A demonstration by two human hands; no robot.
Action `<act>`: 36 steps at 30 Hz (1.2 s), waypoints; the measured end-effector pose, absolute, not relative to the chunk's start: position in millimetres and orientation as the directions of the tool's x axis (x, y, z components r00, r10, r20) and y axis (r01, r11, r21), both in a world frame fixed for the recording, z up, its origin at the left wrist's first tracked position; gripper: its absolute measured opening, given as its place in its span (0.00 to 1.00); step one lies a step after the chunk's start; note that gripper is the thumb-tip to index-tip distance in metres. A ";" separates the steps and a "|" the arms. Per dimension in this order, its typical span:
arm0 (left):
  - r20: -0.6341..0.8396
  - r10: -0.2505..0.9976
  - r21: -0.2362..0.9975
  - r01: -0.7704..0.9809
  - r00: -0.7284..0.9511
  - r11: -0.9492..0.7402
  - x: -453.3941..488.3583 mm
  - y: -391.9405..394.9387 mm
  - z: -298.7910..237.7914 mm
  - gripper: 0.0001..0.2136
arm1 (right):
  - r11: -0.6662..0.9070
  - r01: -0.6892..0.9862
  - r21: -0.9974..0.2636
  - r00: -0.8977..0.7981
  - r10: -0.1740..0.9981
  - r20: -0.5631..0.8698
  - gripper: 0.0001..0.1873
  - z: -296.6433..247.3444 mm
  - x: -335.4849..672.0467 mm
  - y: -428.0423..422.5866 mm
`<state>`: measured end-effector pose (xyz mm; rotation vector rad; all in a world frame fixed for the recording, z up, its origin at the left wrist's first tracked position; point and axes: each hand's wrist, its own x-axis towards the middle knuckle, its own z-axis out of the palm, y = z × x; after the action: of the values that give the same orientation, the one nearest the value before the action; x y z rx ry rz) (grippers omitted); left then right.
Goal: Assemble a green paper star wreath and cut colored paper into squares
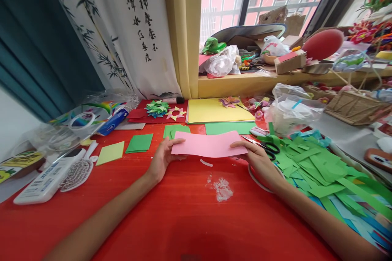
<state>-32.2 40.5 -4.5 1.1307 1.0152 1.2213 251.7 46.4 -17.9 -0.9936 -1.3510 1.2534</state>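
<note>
A rectangular strip of pink paper (206,145) is stretched between my two hands above the red table (171,216). My left hand (163,158) pinches its left end, thumb on top and fingers beneath. At the right end, my right hand (259,161) grips it the same way. The sheet bows slightly along its length. Just beyond it lie small green paper squares (176,130) and a larger green sheet (229,128). Black-handled scissors (260,144) rest beside my right hand, partly hidden by it.
Green paper strips (315,163) are heaped at the right. Yellow sheets (208,111) and folded paper stars (176,113) lie at the back. On the left are a hairbrush (78,173), a white bottle (50,179) and a pale yellow square (110,153). White scraps (223,189) lie near the middle.
</note>
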 end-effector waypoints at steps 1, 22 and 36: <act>0.023 0.999 0.995 -0.103 0.049 -0.018 -32.1 41.0 -4.8 0.21 | 0.131 -0.017 -0.991 -0.169 0.977 0.132 0.14 -17.9 252.2 46.8; 0.165 0.986 0.953 0.256 0.013 -0.163 -29.9 41.1 -14.0 0.16 | 0.222 -0.053 -0.974 0.005 0.975 0.222 0.17 -17.5 249.9 47.6; 0.122 0.992 0.966 0.235 -0.029 -0.112 -32.5 43.1 -18.6 0.15 | 0.192 -0.028 -0.981 -0.130 0.972 0.194 0.08 -11.1 245.1 42.1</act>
<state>-32.5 43.1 -18.6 1.4515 1.3568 1.2092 245.1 42.1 -11.1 -0.9874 -1.3793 1.1644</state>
